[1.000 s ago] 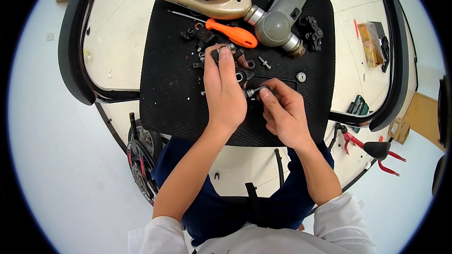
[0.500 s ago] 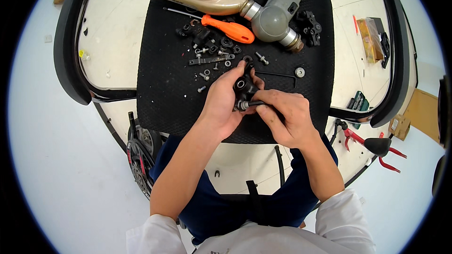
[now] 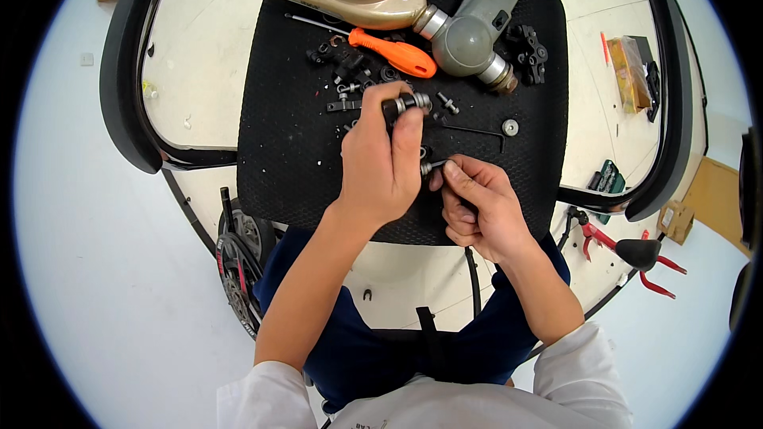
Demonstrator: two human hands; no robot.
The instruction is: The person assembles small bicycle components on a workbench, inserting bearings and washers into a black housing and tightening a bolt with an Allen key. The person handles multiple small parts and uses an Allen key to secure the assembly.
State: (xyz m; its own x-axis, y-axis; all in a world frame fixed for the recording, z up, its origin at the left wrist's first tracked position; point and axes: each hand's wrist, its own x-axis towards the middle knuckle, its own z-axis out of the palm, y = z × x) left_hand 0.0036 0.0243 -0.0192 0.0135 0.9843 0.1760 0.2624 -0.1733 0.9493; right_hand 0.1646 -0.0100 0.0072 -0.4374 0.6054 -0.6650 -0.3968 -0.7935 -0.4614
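My left hand [image 3: 373,159] is closed around a black bicycle component [image 3: 391,110] with a silver bolt and washers at its upper end; the palm hides much of it. A second silver fitting [image 3: 427,168] shows at its lower end, beside my fingers. There, my right hand [image 3: 489,202] pinches a thin metal piece between thumb and forefinger, touching that fitting; its kind is hard to make out. Just beyond the hands lie a black hex key [image 3: 477,129], a loose bolt [image 3: 447,102] and a round silver cap [image 3: 509,127].
The black chair seat [image 3: 286,175] carries a beige fork [image 3: 350,8] joined to a grey frame piece [image 3: 465,44], an orange-handled screwdriver [image 3: 397,54] and several dark parts [image 3: 338,59]. Armrests [image 3: 119,71] flank it. A red-handled tool [image 3: 600,237] is at the right, a chainwheel [image 3: 234,270] at the left.
My left hand has turned the black component over and lifted its bolted end. My right hand has drawn slightly right, its grip changing to a fingertip pinch. The view has shifted a little.
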